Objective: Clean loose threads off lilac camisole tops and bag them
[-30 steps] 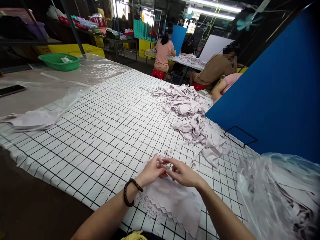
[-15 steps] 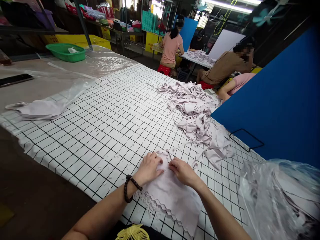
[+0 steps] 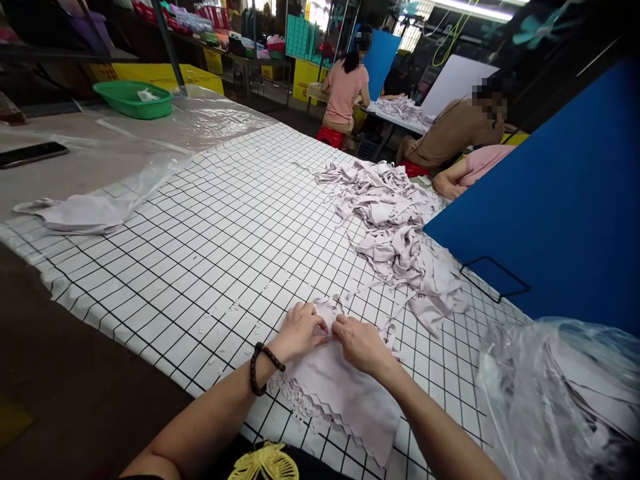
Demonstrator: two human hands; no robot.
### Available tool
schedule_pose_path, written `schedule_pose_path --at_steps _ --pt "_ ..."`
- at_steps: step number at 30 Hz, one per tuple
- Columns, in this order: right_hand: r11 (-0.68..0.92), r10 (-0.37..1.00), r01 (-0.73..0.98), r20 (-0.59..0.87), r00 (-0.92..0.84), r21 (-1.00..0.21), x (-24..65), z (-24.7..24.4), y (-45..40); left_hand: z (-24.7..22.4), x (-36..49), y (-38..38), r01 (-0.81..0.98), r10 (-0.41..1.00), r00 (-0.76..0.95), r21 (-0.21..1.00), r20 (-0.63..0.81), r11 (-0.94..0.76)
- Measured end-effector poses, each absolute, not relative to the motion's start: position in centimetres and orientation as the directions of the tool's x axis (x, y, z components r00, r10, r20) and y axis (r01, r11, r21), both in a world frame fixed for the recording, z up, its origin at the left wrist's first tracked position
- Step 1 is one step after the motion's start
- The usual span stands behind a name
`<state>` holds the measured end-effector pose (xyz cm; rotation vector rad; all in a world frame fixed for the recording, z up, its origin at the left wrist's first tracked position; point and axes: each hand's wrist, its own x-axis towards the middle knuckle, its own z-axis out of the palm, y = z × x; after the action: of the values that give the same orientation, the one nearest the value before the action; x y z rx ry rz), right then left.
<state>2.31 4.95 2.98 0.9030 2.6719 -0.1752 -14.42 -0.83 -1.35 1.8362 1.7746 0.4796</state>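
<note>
A pale pinkish fabric piece (image 3: 345,393) with a zigzag edge lies on the checked tablecloth (image 3: 235,220) in front of me. My left hand (image 3: 303,330), with a dark bead bracelet at the wrist, grips the upper part of the fabric with bent fingers. Close beside it, my right hand (image 3: 357,340) pinches the same fabric, the fingers of both hands nearly meeting. Small fabric scraps (image 3: 303,403) lie along the zigzag edge. Exactly what the fingertips pinch is partly hidden.
A heap of similar fabric (image 3: 400,220) spreads ahead to the right. A blue board (image 3: 560,200) and a clear plastic bag (image 3: 525,393) stand on the right. At left are folded fabric (image 3: 85,215), a phone (image 3: 33,155) and a green basin (image 3: 131,103). Other people sit beyond.
My two hands have come closer together over the fabric, the right one moving slightly left. The fabric stays in nearly the same place.
</note>
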Motion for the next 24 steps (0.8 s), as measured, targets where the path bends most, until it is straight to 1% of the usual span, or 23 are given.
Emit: schedule_pose_path --at_steps 7,11,15,18,21,24 --pt "0.819 0.537 0.574 -0.316 -0.782 -0.03 2.0 3.2 4.9 -1.4 -14.4 -0.8 0.815 0.99 0.071 0.579 -0.118 0.011" --pt "0.827 0.524 0.562 -0.332 -0.785 -0.025 1.6 3.6 4.9 -1.4 -14.4 -0.8 0.809 0.991 0.068 0.588 -0.114 0.012" --pt "0.811 0.539 0.583 -0.338 -0.772 -0.038 0.9 3.9 4.8 -1.3 -14.4 -0.7 0.8 0.99 0.082 0.6 -0.114 0.003" --pt "0.795 0.561 0.604 -0.305 -0.769 -0.061 0.9 4.0 5.2 -1.2 -14.4 -0.7 0.795 0.989 0.089 0.606 -0.117 0.0" --pt "0.77 0.599 0.636 -0.294 -0.744 -0.041 1.5 3.9 5.9 -1.0 -14.4 -0.7 0.782 0.986 0.089 0.623 -0.138 0.017" --pt "0.777 0.589 0.629 -0.32 -0.742 -0.027 2.2 3.8 6.2 -0.8 -14.4 -0.7 0.777 0.983 0.091 0.629 -0.162 0.032"
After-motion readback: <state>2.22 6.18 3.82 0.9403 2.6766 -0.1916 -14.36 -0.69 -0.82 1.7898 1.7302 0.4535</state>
